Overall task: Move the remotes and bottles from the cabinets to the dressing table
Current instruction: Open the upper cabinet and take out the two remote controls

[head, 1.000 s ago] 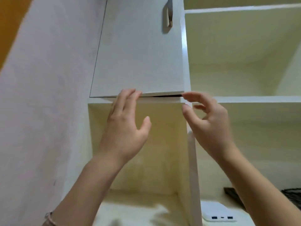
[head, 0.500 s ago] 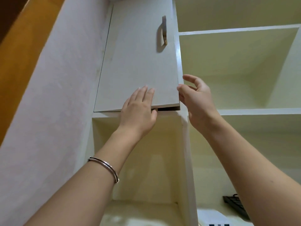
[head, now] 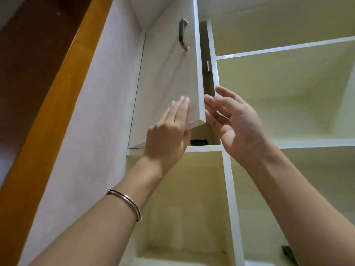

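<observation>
A single head-worn wide-angle view is provided. The scene is viewed from below, tilted steeply upward, at close range to the cabinet door [head: 167, 77] and open shelf compartments [head: 284, 96]. Straight edges are bowed at the margins.

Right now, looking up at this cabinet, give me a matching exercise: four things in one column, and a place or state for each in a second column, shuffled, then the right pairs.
Things
1. cabinet door
2. door handle
3. bracelet
4. left hand

Places or states
A. worn on the left wrist
B. partly open, a dark gap at its right edge
C. fingers flat on the door's front, near its lower right corner
D. dark, mounted upright high on the door

Pairs: 1-B, 2-D, 3-A, 4-C
</observation>
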Available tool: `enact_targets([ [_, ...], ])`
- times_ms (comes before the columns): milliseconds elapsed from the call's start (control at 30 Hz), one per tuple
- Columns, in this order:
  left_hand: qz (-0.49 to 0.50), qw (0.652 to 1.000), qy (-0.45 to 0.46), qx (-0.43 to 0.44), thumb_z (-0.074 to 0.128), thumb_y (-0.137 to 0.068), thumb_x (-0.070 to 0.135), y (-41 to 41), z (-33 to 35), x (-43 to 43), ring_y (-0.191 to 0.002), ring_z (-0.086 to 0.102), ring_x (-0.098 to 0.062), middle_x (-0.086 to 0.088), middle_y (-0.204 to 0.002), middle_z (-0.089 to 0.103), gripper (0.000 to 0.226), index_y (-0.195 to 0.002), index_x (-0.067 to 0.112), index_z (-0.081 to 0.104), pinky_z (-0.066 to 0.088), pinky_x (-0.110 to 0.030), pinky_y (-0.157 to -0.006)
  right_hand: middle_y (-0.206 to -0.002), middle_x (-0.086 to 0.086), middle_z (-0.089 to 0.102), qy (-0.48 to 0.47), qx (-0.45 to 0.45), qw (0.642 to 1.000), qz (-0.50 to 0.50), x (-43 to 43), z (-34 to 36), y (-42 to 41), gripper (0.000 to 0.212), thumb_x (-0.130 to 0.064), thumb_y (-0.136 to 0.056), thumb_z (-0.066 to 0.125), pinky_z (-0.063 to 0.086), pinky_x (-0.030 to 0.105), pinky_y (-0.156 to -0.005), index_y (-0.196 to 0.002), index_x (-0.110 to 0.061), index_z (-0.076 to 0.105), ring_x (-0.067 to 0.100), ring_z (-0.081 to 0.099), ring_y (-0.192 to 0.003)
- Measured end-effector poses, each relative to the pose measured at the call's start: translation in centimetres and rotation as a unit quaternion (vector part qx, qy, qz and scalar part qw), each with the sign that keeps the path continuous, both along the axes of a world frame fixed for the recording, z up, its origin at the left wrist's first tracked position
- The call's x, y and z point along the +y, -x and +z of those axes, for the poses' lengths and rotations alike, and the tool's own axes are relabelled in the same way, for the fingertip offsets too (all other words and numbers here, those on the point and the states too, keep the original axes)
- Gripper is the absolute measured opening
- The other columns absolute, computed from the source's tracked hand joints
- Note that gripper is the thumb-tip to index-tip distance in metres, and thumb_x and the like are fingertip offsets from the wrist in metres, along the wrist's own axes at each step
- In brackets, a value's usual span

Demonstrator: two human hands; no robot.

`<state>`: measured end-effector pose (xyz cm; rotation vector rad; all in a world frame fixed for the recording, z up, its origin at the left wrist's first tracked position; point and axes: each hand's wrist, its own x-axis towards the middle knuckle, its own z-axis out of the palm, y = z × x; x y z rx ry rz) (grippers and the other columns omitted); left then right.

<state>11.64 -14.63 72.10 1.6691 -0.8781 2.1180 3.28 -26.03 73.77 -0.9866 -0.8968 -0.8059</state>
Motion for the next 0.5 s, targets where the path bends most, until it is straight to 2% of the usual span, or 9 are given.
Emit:
enact_targets([
  [67,-0.028,0.999,0.026,-0.005,0.060,-0.068,0.000,1.2,-0.1,1.1,-0.111,0.064,-0.035,-0.018,-0.131,0.059,0.064,-0.131,0.000,0.050,0.056,-0.042,-0.079,-0.085,0.005,0.068,0.030,-0.021,0.999,0.017,1.2,0.2,0.2,0.016,-0.003,-0.090,0.051,0.057,0.017,-0.070,-0.097,-0.014,0.060,0.011,0.067,-0.078],
  [167,-0.090,0.992,0.089,0.014,0.055,-0.075,0.007,2.8,-0.3,3.5,-0.106,0.064,-0.032,-0.010,-0.132,0.059,0.066,-0.139,0.012,0.041,0.054,-0.040,-0.086,-0.087,0.001,0.071,0.085,-0.045,0.995,0.027,3.5,0.5,0.2,0.020,-0.007,-0.095,0.044,0.059,0.019,-0.071,-0.098,-0.014,0.063,0.007,0.070,-0.076],
  [233,-0.105,0.991,0.078,0.014,0.060,-0.080,0.012,3.7,-0.6,5.1,-0.091,0.068,-0.027,-0.006,-0.125,0.062,0.071,-0.142,0.022,0.029,0.059,-0.043,-0.074,-0.092,-0.002,0.072,0.127,-0.068,0.990,0.002,5.2,0.7,-0.3,0.025,-0.014,-0.098,0.037,0.055,0.026,-0.083,-0.100,-0.019,0.062,0.008,0.069,-0.088],
  [300,-0.086,0.992,0.090,0.008,0.068,-0.078,0.015,4.7,-0.7,6.9,-0.084,0.064,-0.014,-0.003,-0.125,0.061,0.076,-0.140,0.027,0.024,0.056,-0.028,-0.058,-0.098,-0.002,0.071,0.170,-0.082,0.980,-0.064,7.0,0.8,-1.1,0.029,-0.019,-0.099,0.031,0.043,0.029,-0.096,-0.098,-0.029,0.059,0.009,0.064,-0.106],
  [333,-0.057,0.991,0.120,0.016,0.070,-0.079,0.018,5.2,-0.8,7.9,-0.087,0.060,-0.009,0.000,-0.129,0.059,0.074,-0.139,0.027,0.027,0.049,-0.019,-0.057,-0.103,-0.001,0.070,0.186,-0.081,0.974,-0.097,7.8,0.7,-1.8,0.030,-0.020,-0.098,0.030,0.039,0.026,-0.097,-0.097,-0.033,0.057,0.009,0.060,-0.111],
  [367,-0.018,0.988,0.154,0.021,0.070,-0.079,0.022,5.5,-0.8,8.9,-0.095,0.057,-0.009,0.001,-0.132,0.057,0.068,-0.137,0.025,0.033,0.044,-0.015,-0.060,-0.110,-0.001,0.068,0.197,-0.071,0.970,-0.120,8.5,0.5,-2.7,0.029,-0.019,-0.097,0.032,0.038,0.024,-0.094,-0.096,-0.034,0.057,0.008,0.057,-0.114],
  [400,0.027,0.983,0.179,0.013,0.070,-0.079,0.026,5.7,-0.9,10.0,-0.106,0.056,-0.014,0.001,-0.134,0.055,0.062,-0.133,0.023,0.040,0.044,-0.020,-0.066,-0.116,-0.001,0.066,0.207,-0.055,0.968,-0.133,9.1,0.2,-3.7,0.028,-0.019,-0.095,0.035,0.038,0.023,-0.093,-0.098,-0.034,0.058,0.008,0.055,-0.116],
  [433,0.069,0.979,0.191,0.000,0.072,-0.077,0.029,5.9,-0.9,11.1,-0.117,0.052,-0.020,-0.001,-0.133,0.055,0.059,-0.129,0.019,0.046,0.046,-0.029,-0.077,-0.122,-0.002,0.063,0.220,-0.037,0.964,-0.143,9.7,-0.2,-4.9,0.029,-0.018,-0.093,0.038,0.039,0.023,-0.094,-0.105,-0.033,0.060,0.008,0.053,-0.118],
  [500,0.135,0.974,0.178,-0.026,0.076,-0.072,0.031,6.3,-0.8,12.7,-0.125,0.048,-0.031,-0.009,-0.130,0.058,0.057,-0.120,0.011,0.053,0.042,-0.042,-0.097,-0.125,-0.007,0.058,0.249,-0.011,0.956,-0.157,10.9,-1.2,-6.7,0.035,-0.018,-0.094,0.038,0.039,0.016,-0.093,-0.121,-0.027,0.058,0.006,0.049,-0.118],
])
